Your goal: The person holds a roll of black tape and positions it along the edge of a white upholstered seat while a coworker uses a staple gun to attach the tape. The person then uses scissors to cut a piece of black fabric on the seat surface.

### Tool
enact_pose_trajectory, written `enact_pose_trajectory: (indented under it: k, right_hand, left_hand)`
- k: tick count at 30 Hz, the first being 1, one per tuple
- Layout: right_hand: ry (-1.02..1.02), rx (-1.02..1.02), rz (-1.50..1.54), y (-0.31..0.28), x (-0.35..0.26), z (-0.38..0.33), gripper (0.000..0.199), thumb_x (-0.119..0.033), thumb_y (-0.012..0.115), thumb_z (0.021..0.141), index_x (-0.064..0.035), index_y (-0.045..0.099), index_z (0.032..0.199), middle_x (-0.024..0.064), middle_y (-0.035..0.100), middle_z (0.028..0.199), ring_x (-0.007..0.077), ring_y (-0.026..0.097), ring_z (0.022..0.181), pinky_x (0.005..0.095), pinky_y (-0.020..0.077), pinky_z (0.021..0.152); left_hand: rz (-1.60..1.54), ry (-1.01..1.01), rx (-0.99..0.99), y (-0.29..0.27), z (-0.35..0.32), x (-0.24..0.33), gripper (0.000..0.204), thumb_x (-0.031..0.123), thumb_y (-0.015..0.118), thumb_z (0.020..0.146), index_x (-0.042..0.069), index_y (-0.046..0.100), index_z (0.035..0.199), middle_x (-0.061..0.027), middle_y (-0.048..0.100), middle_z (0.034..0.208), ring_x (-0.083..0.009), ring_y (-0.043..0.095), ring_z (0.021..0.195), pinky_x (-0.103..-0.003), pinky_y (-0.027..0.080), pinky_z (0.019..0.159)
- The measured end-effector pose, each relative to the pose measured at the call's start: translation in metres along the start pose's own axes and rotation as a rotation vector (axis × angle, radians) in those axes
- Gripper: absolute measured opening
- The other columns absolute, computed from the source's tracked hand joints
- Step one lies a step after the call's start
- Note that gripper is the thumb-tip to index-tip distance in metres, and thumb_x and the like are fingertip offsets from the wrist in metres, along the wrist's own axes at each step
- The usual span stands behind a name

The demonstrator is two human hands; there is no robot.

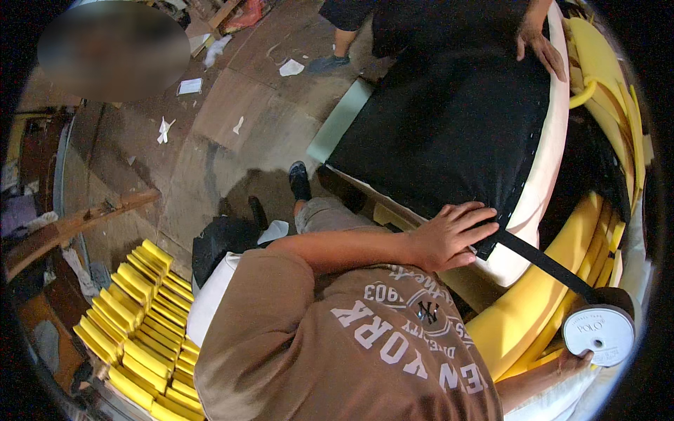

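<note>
My left hand [455, 235] lies with its fingers stretched out over the near corner of a black fabric sheet [449, 119]. The sheet covers a large pale padded piece [551, 158], and small light marks run along the fabric's edge. From under my fingertips a black strap [544, 265] stretches taut to the right. It leads to a roll of black strap [599, 335] with a white round label. My right hand [572, 366] grips the roll from below, its thumb at the label's edge and its other fingers mostly hidden.
Long yellow padded pieces [551, 281] lie beneath the strap, with more yellow pieces [604, 67] at far right. A co-worker's hand [544, 52] rests on the padded piece's far edge. Stacked yellow strips [133, 302] stand left. White scraps [291, 67] litter the wooden floor [225, 105].
</note>
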State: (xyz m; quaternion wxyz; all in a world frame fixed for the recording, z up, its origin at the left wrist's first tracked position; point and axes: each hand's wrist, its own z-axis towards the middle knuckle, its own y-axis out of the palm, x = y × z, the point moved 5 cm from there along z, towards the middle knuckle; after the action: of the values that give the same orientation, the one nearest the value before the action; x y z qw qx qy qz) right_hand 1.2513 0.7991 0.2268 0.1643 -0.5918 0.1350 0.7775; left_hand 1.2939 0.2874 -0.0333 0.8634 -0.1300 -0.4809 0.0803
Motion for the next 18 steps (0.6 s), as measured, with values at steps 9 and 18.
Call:
enact_pose_trajectory:
  k: [9,18]
  right_hand:
    - [0.023,-0.05,0.029,-0.029,0.002,0.031,0.05,-0.035,0.053,0.085,-0.0003,0.046,0.121,0.0119,0.058,0.112,0.0189,0.056,0.102,0.0368,0.0415,0.092]
    - [0.033,-0.066,0.094,-0.037,0.017,0.026,0.042,-0.036,0.046,0.092,-0.0023,0.053,0.116,0.01,0.061,0.111,0.0172,0.055,0.105,0.036,0.0392,0.097]
  left_hand:
    - [-0.06,0.065,0.053,0.006,0.026,0.023,0.077,0.036,0.067,0.072,0.005,0.038,0.137,-0.0158,0.032,0.142,-0.039,0.026,0.132,-0.055,0.03,0.095]
    - [0.023,0.002,0.127,-0.003,0.041,0.036,0.069,0.022,0.069,0.07,0.0,0.044,0.13,-0.0138,0.043,0.127,-0.0327,0.033,0.126,-0.047,0.027,0.097]
